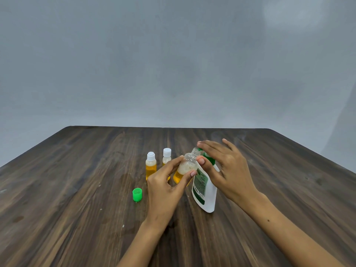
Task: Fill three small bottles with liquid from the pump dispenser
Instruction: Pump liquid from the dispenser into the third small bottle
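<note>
Uncapped bottle (186,168) tilted, foamy amber liquid, gripped by left hand (167,182), right hand (227,168) fingers relaxed

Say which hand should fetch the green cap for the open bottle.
Probably the right hand: it only rests on the pump dispenser, while the left hand grips the open bottle.

Dark wood-grain table (77,170): broad open surface at left, right and far side. Obstacles cluster at centre: two white-capped small bottles of amber liquid (151,166), a loose green plastic cap (137,194) near left, and a tilted white pump dispenser with green label (205,191).
</note>
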